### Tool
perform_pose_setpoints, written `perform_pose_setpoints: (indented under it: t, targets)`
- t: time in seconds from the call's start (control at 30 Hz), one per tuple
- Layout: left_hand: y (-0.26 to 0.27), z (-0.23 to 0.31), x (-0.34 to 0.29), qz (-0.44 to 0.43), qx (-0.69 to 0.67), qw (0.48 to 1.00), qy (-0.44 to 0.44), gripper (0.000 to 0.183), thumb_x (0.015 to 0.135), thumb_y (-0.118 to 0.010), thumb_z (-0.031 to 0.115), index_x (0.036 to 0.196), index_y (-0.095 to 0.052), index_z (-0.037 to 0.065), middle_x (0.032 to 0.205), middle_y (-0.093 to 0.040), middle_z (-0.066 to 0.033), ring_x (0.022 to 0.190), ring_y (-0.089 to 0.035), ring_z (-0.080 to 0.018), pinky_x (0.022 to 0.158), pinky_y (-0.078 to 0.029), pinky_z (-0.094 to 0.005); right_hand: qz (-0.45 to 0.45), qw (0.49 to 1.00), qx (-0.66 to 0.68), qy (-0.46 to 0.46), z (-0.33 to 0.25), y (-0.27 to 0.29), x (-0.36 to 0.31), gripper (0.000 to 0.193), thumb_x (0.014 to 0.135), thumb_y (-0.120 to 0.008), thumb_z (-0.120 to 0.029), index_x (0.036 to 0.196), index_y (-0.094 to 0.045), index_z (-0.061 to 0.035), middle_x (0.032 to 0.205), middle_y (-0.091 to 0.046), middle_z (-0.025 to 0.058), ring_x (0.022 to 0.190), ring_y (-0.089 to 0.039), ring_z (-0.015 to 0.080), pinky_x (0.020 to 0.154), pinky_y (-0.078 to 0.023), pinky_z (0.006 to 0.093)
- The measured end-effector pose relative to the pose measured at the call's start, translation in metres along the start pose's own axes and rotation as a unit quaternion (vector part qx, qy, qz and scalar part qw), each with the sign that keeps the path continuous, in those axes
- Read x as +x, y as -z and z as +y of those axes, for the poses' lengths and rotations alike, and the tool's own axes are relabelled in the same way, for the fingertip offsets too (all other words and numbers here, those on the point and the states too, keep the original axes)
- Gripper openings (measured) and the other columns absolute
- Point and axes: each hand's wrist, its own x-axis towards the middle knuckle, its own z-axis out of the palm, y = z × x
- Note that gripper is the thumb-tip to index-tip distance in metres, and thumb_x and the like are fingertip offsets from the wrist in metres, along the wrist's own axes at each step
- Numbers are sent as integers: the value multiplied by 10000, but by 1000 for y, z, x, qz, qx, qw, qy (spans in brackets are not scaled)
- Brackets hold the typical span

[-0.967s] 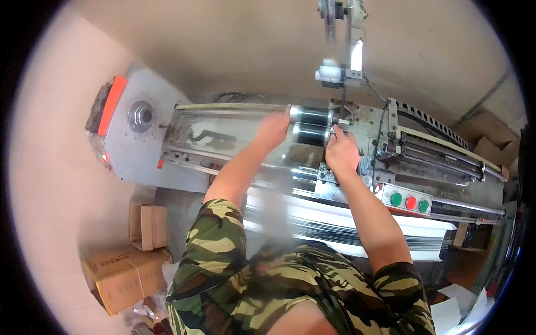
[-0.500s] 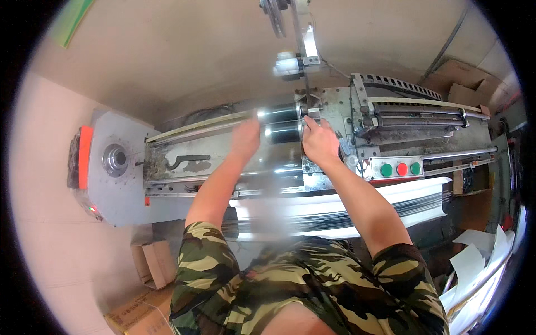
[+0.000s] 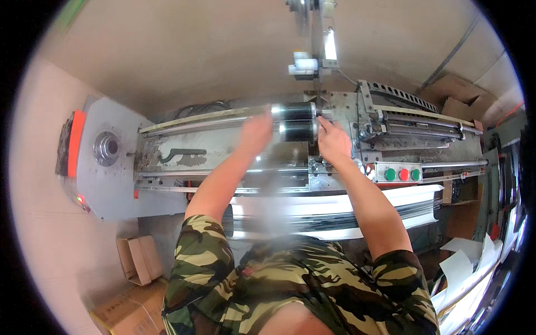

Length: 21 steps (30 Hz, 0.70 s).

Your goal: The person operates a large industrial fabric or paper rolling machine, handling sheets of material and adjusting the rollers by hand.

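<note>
Two glossy black rollers, an upper roller [image 3: 295, 111] and a lower roller [image 3: 297, 132], lie side by side across the middle of the metal machine bed [image 3: 223, 146]. My left hand [image 3: 258, 134] is curled at their left ends; it looks blurred, and what its fingers close on is hidden. At their right ends sits my right hand [image 3: 335, 140], thumb and fingers drawn together on something too small to make out. Left of my left hand, a dark hook spanner [image 3: 181, 153] rests on the bed.
A grey housing [image 3: 109, 173] with a round opening stands at the left end. A button box [image 3: 397, 173] with green and red buttons sits right of my right forearm. White sheet material [image 3: 391, 204] hangs along the front. An upright arm [image 3: 316, 39] rises behind. Cardboard boxes [image 3: 139, 259] stand lower left.
The machine has shifted slightly in view. Both hands stay at the two ends of the black rollers, with little visible change in their grip.
</note>
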Motion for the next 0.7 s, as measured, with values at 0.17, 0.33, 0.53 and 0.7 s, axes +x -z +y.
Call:
perform_pose_setpoints:
  t: [0.17, 0.33, 0.53, 0.7]
  targets:
    - [6, 1, 0, -4, -3, 1000, 2, 581, 899, -540, 114, 1441, -426, -61, 909, -669, -137, 863, -663, -296, 786, -535, -432, -17, 1000, -12, -2, 1, -2, 2, 398, 1001, -481, -351, 1367, -610, -264, 1380, -559, 214, 1167, -603, 433, 992, -488, 511]
    - [-3, -2, 0, 37, -35, 999, -16, 609, 877, -537, 79, 1446, -416, -101, 852, -676, -165, 802, -669, -326, 737, -519, -466, 16, 1000, -19, 3, 7, -9, 4, 371, 993, -506, -301, 1333, -642, -245, 1296, -618, 142, 1160, -608, 384, 972, -491, 475]
    - [-6, -2, -1, 27, -26, 999, -18, 607, 882, -538, 92, 1447, -421, -98, 870, -676, -154, 835, -667, -311, 759, -527, -453, -15, 1000, -18, 20, 11, -8, 6, 397, 1009, -477, -346, 1372, -608, -256, 1359, -577, 195, 1164, -602, 428, 981, -487, 504]
    - [-6, 1, 1, 33, -26, 999, -10, 599, 891, -541, 119, 1442, -436, -89, 872, -675, -141, 838, -667, -306, 749, -533, -457, -8, 999, -23, 25, 14, -10, 7, 395, 1008, -485, -343, 1375, -607, -262, 1366, -572, 212, 1172, -599, 428, 994, -485, 496]
